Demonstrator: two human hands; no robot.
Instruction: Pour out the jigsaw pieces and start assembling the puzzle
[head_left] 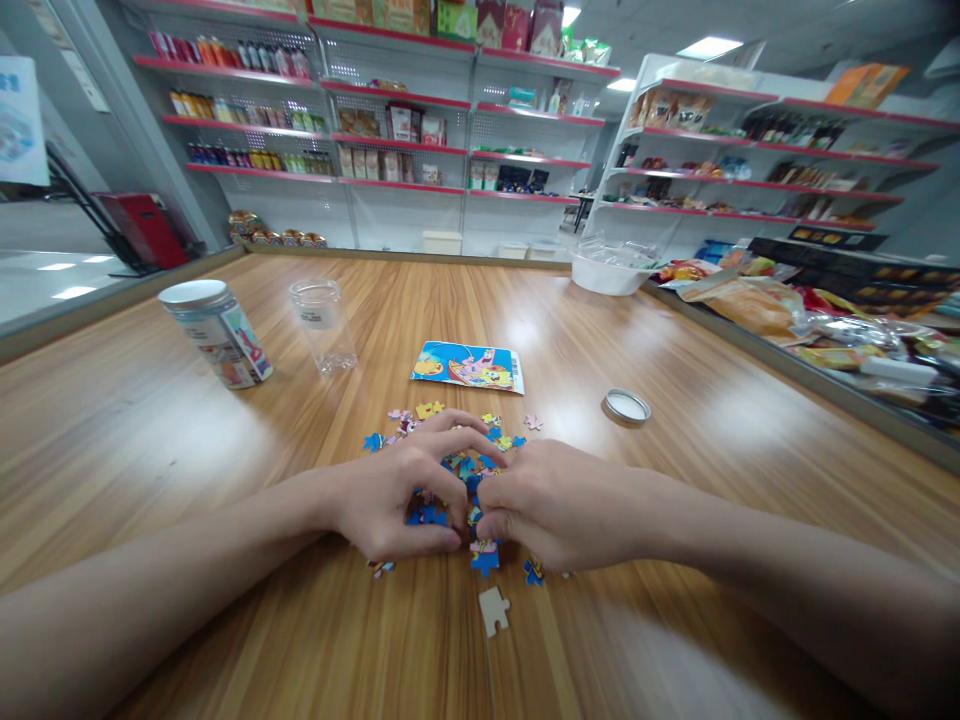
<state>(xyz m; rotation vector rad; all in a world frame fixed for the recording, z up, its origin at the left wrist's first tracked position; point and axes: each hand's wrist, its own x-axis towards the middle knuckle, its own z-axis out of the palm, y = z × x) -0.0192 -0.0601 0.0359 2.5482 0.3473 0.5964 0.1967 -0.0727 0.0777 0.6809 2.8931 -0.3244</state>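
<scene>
A heap of small colourful puzzle pieces (442,440) lies on the wooden table (225,450). My left hand (401,495) and my right hand (551,505) meet over the heap, fingers curled around pieces and pressing them together. Which pieces each hand grips is hidden by the fingers. A blue piece (485,558) sits just below the hands, and a pale face-down piece (494,608) lies nearer to me. A cartoon reference card (467,366) lies beyond the heap.
An empty clear jar (324,325) and a labelled jar with a white lid (217,333) stand at the far left. A round metal lid (626,406) lies to the right. A white bowl (609,270), snack packets (757,295) and shop shelves (390,130) lie beyond.
</scene>
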